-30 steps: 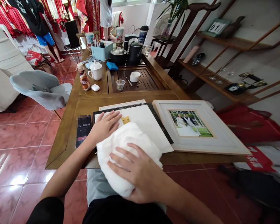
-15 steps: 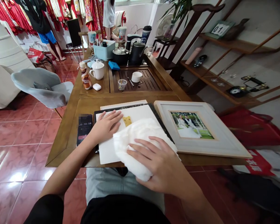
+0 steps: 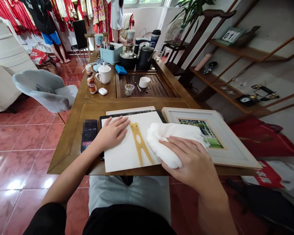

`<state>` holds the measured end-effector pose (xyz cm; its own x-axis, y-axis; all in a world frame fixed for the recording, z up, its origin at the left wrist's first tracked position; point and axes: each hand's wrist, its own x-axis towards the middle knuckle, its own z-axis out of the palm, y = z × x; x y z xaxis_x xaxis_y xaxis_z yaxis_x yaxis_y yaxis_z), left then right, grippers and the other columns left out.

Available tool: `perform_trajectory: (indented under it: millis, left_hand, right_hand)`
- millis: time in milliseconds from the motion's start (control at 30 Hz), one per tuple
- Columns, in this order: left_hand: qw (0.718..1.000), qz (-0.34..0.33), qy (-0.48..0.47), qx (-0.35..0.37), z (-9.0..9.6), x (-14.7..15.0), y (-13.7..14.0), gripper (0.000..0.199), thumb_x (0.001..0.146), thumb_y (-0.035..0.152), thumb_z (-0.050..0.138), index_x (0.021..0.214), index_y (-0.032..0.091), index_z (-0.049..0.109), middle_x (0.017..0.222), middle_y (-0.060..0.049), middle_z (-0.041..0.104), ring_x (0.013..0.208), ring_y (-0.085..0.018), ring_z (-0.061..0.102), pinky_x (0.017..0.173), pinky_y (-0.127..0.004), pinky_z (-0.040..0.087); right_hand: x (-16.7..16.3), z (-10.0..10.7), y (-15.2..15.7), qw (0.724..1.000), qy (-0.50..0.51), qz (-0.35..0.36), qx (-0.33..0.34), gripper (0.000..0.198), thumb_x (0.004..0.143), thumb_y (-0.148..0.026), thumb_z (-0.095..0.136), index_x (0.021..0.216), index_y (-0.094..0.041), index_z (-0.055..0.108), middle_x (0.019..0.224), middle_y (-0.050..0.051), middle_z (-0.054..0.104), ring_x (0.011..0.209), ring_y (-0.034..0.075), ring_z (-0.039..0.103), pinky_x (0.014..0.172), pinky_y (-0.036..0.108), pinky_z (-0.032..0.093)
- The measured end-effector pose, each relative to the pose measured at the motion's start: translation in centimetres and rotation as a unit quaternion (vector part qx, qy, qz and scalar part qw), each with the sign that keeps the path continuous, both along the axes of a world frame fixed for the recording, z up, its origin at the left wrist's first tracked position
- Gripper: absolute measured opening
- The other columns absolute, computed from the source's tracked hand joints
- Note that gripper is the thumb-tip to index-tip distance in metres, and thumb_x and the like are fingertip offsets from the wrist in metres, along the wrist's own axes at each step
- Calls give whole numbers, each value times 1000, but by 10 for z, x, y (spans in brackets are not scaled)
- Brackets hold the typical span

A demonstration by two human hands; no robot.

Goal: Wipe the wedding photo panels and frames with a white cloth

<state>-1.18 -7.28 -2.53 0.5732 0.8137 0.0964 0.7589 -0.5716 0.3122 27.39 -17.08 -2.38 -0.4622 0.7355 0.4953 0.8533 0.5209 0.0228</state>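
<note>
My left hand [image 3: 114, 132] lies flat with fingers stretched on the left part of a white board [image 3: 122, 156]. On that board rests a yellow cat-shaped figure [image 3: 138, 143] with long split legs. My right hand [image 3: 186, 160] grips a bunched white cloth [image 3: 171, 137] over the board's right edge, partly in front of a framed wedding photo [image 3: 235, 147]. A black panel [image 3: 103, 120] shows under the white board. Left of my left hand lies a phone [image 3: 89, 135] with a timer on its screen.
Farther back on the wooden table [image 3: 66, 150] stand a drink bottle [image 3: 91, 80], a lidded white mug [image 3: 104, 73] and a small plastic cup [image 3: 129, 89]. A white bowl [image 3: 144, 82] sits on the tea tray [image 3: 161, 88]. A grey chair [image 3: 46, 88] stands left; two people are in the background.
My right hand has moved right with the white cloth, uncovering the legs of the yellow cat figure and covering part of the framed photo. The left hand stays in place.
</note>
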Motion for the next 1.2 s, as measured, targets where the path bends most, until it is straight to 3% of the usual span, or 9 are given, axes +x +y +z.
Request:
perform_trajectory:
  millis: [267,500,700,900,1000,1200]
  left_hand:
    - [1000,11,0,-11,1,-1,0,50,106,33,34,154,28,47,163,-4,43,153,-25,36,127,-56,18]
    - [1000,28,3,1,1,-2,0,49,105,36,36,153,26,46,164,-7,40,152,-25,37,127,-55,20]
    - [989,143,2,30,0,-5,3,60,102,52,43,151,19,44,154,-17,47,145,-36,39,122,-59,27]
    - [987,156,11,35,-3,-7,5,53,101,51,43,147,23,46,144,-15,54,136,-36,46,116,-55,34]
    - [987,157,19,31,-1,-7,4,54,102,51,43,147,22,46,142,-15,54,136,-35,46,115,-53,34]
    - [986,164,32,29,0,-5,3,55,102,49,43,147,19,46,143,-16,53,137,-35,44,116,-51,33]
  right_hand:
    - [28,-4,19,994,-18,-72,78,51,94,-27,58,144,-19,53,114,11,76,100,30,71,89,43,47]
    - [47,-5,60,993,-25,-86,78,49,97,-33,53,143,-16,54,124,15,72,106,31,68,91,43,46]
    - [52,3,114,996,-66,-52,22,53,96,-23,46,148,-15,49,137,18,64,123,33,60,98,47,43]
    - [59,-9,161,996,-74,-48,-34,53,92,-15,44,144,-12,53,141,20,61,127,34,57,100,49,40]
    - [60,-17,171,996,-62,-46,-53,53,92,-17,44,143,-13,54,142,19,62,127,33,57,100,49,41]
    - [69,-32,170,995,-24,-51,-82,63,90,-37,51,149,-16,48,145,19,58,128,36,57,99,51,46]
